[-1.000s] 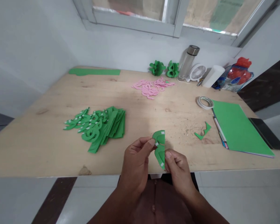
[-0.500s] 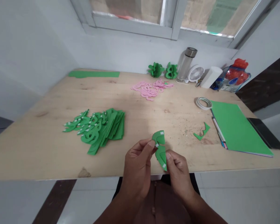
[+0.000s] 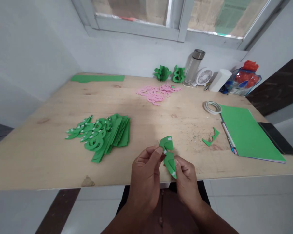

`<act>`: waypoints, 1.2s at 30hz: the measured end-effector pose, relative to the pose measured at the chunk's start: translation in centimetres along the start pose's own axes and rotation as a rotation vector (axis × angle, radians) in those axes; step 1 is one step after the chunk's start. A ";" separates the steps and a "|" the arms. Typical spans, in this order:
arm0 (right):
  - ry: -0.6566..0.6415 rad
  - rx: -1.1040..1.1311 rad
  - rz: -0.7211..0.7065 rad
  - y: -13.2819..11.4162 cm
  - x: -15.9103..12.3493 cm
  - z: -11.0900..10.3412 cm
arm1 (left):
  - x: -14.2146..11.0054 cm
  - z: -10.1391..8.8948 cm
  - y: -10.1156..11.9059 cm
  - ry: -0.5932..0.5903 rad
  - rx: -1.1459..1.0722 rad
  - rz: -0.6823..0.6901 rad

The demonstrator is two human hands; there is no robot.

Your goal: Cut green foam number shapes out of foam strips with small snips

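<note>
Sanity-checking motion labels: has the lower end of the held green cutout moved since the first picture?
Yes, slightly: the lower end of the green cutout has swung right, nearer the loose green offcut lying on the table.

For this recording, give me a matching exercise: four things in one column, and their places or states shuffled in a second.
Things:
1. notched green piece
2. roll of tape
3. bottle
4. pink cutouts

Places and states:
A. standing beside the small fan
B. lying in a loose pile
C. held by the left hand and right hand
D. lying by a corner of the large green sheet

Pairs: 1-C, 2-D, 3-A, 4-B
</note>
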State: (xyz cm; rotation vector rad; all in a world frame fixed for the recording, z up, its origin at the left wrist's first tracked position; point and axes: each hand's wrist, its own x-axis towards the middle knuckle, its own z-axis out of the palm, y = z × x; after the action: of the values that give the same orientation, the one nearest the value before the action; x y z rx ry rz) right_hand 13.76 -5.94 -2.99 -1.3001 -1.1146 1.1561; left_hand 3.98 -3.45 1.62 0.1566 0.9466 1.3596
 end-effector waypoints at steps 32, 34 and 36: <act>-0.052 0.078 0.043 0.3 -0.1 0.6 | 1.1 -0.5 1.0 0.010 0.100 0.048; -0.101 0.083 0.058 0.6 -0.2 -0.2 | 1.9 -1.2 1.6 -0.011 0.178 0.067; -0.131 0.040 0.100 0.7 -0.1 -1.4 | 2.6 -1.8 2.3 -0.069 0.304 0.052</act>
State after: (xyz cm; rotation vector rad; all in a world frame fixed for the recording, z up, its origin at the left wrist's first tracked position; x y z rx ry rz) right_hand 15.16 -6.26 -3.71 -1.2763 -1.1253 1.3475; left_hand 0.80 -1.32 0.59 0.4589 1.0938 1.2427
